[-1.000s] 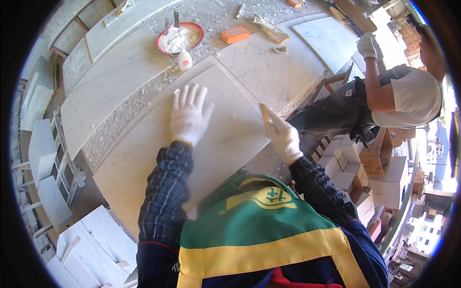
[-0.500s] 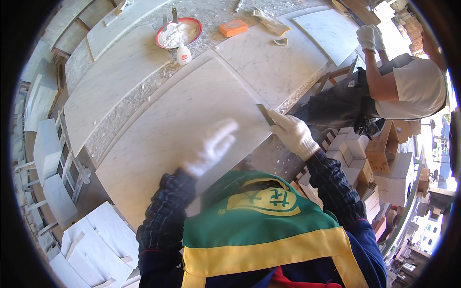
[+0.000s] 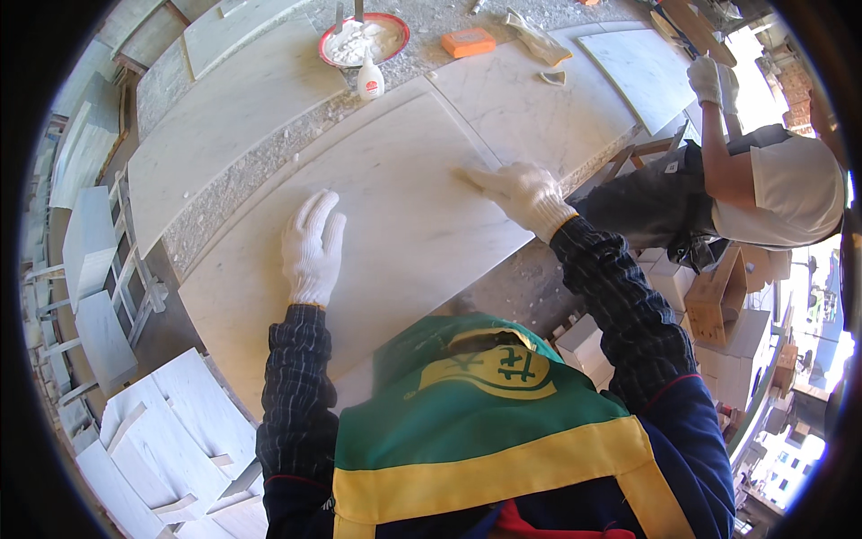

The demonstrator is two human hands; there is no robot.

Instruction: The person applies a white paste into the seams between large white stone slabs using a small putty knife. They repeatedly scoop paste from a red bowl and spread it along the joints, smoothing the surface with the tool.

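Note:
A large pale marble slab (image 3: 404,207) lies flat on the worktable before me. Over its left half my left hand (image 3: 312,247), in a white knit glove, holds nothing; its fingers are stretched out, and whether they touch the stone I cannot tell. My right hand (image 3: 532,199), gloved too, is over the slab's right part, closed on a flat metal scraper (image 3: 469,178). The scraper is smeared by motion and points leftward. Beyond the slab's far edge stands a white squeeze bottle (image 3: 370,81), beside a red-rimmed bowl (image 3: 407,36) of white paste (image 3: 364,40) with putty knives in it.
An orange block (image 3: 468,42) and a spare glove (image 3: 536,38) lie at the back. More marble slabs (image 3: 229,135) surround mine. To the right a co-worker (image 3: 781,184) stands with gloved hands raised. Cartons (image 3: 732,346) sit at lower right, stone pieces (image 3: 175,440) at lower left.
My left hand has moved left and its fingers have spread upward. The right hand has shifted slightly up and left with the scraper, which now points further left. The whole view has shifted slightly.

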